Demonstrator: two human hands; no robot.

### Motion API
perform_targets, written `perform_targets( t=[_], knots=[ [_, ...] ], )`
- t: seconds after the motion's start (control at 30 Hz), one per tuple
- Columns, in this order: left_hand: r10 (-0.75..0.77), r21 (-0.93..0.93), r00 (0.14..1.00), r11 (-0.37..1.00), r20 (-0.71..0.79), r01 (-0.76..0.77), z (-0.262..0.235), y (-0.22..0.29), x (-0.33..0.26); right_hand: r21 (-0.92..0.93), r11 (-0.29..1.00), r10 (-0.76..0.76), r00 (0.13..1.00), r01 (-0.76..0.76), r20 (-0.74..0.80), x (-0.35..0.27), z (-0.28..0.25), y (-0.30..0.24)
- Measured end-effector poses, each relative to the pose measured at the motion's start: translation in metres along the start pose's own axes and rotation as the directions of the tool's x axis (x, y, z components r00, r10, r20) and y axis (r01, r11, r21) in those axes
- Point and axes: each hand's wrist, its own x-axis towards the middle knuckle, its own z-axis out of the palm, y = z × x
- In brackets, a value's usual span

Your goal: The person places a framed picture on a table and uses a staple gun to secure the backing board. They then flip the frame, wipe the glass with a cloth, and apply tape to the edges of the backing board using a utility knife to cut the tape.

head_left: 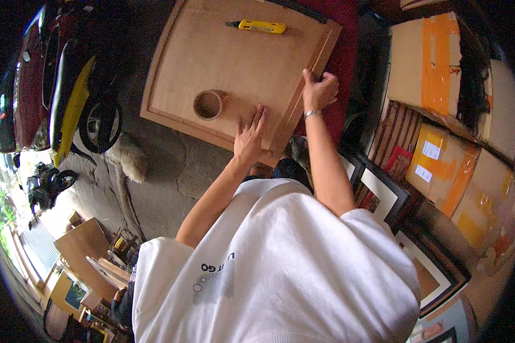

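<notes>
A wooden panel (pixel 183 63) with raised edge strips lies in front of me. My left hand (pixel 250 137) rests on its near part, fingers stretched out and pressed to the surface. At the panel's right edge, my right hand (pixel 320 91) grips the rim, thumb on top and fingers curled; part of the fingers is hidden. Left of my left hand stands a roll of brown tape (pixel 218 98). A darker brown patch runs from it toward my fingers; I cannot tell whether it is tape or shadow. On the panel's far part lies a yellow utility knife (pixel 262 26).
Cardboard boxes (pixel 409 68) with orange tape are stacked on the right. Below them lean several black picture frames (pixel 383 191). To the left stand a yellow and black motorcycle (pixel 68 108) and a light-furred dog (pixel 129 157) on the concrete floor (pixel 177 171).
</notes>
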Motion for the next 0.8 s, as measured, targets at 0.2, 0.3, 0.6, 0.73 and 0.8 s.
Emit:
perform_targets(
  t=[0.2,0.3,0.6,0.73,0.8],
  knots=[
    [-0.011,0.048,1.000,0.999,-0.029,0.013,-0.002,0.003,0.001,0.080,0.994,0.069,0.995,-0.075,0.071,0.100,0.020,-0.028],
    [-0.050,0.060,0.998,0.997,0.024,0.049,-0.003,0.005,0.001,0.161,0.977,0.129,0.989,-0.139,0.072,0.130,0.026,-0.039],
    [-0.085,-0.009,0.994,0.996,0.074,0.086,-0.013,0.009,0.002,0.094,0.982,0.153,0.979,-0.167,0.137,0.185,0.034,-0.051],
    [-0.087,-0.034,0.994,0.995,0.063,0.089,-0.010,0.008,0.003,0.109,0.993,0.030,0.990,-0.045,0.135,0.168,0.016,-0.041],
    [-0.093,-0.041,0.994,0.995,0.048,0.095,-0.008,0.007,0.003,0.131,0.991,-0.001,0.985,-0.022,0.175,0.146,0.004,-0.034]
  ],
)
